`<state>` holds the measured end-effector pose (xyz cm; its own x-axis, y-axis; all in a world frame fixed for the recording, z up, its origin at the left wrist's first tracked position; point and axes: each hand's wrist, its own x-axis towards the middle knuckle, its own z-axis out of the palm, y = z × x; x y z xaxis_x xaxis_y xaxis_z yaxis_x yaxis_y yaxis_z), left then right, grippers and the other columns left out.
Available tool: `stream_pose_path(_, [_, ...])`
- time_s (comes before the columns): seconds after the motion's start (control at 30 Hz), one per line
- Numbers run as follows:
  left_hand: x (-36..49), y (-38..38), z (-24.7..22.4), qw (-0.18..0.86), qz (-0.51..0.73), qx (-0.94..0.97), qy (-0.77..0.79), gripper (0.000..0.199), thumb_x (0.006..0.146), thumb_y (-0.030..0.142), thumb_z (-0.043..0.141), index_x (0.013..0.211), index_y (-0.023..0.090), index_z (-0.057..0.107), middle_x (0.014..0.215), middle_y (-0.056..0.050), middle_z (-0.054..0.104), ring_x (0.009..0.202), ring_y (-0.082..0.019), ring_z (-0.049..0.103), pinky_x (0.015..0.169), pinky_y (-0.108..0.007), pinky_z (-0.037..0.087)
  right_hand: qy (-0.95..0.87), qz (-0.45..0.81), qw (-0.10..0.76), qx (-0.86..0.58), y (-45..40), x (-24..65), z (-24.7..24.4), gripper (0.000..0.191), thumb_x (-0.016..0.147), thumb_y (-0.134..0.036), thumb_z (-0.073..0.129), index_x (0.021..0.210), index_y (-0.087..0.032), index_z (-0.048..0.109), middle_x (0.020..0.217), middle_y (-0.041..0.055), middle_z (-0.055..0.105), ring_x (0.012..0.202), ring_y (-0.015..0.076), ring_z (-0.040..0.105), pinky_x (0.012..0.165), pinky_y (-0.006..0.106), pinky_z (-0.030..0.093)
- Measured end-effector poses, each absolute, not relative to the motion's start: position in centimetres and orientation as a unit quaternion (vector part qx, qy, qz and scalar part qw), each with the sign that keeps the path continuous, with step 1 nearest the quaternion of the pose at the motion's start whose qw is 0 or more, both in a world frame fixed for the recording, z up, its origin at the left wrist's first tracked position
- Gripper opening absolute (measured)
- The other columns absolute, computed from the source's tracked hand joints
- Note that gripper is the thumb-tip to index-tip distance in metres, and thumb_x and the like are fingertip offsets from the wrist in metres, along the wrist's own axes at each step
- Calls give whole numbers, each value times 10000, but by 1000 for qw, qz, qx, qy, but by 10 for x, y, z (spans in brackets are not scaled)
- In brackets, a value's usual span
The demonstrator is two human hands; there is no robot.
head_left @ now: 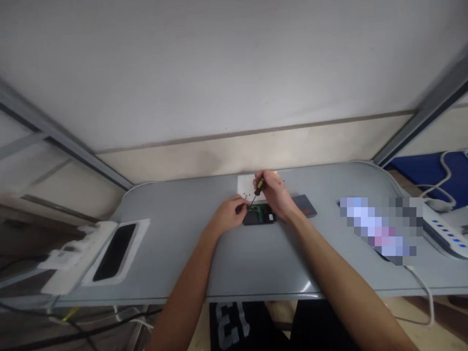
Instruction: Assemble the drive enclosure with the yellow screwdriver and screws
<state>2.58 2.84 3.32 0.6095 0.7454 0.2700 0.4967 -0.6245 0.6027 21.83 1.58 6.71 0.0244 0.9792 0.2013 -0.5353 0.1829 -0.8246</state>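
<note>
My right hand (275, 191) grips a screwdriver (260, 186) with a black and yellow handle, its shaft slanting down to the left. The tip meets the upper left part of a green circuit board (260, 210) set in an open black device (252, 219). My left hand (231, 213) is at the device's left end, thumb and fingers pinched together close to the tip; what they hold is too small to tell. Behind the device lies a sheet of white paper (243, 184) with several small dark screws (246, 196). A dark grey cover panel (306, 205) rests beside my right wrist.
The grey table (175, 219) ends at a wall. At left, a black phone (115, 252) lies on white paper near a white power strip (82, 256). A pixelated, lit device (376, 226) and another power strip (444, 231) are at right, with a white cable (426, 287) over the front edge.
</note>
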Motion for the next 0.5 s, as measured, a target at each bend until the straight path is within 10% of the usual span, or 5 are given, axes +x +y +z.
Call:
stream_pose_path(0.17, [25,29,32,240,260,865,356,226,929,93,526,994,198,716,950,-41,706,863,-172,659,813,-298,515,-378,543,689,-295,19,219,59,469,815,-574,796,810,-256,451,670,-67,504,597,116,495,605,271,402])
stream_pose_path(0.37, [26,29,32,234,248,868,362,219,938,105,532,978,203,725,979,-43,716,883,-174,670,821,-294,520,-370,562,680,-291,24,221,60,488,898,-716,592,1027,-246,629,730,-23,528,653,140,512,632,296,427])
stream_pose_path(0.5, [26,29,33,226,251,870,359,221,941,112,541,983,210,733,969,-39,721,872,-173,670,835,-303,524,-374,565,678,-286,20,224,60,430,781,-555,823,793,-247,524,825,-8,593,760,153,590,708,302,469])
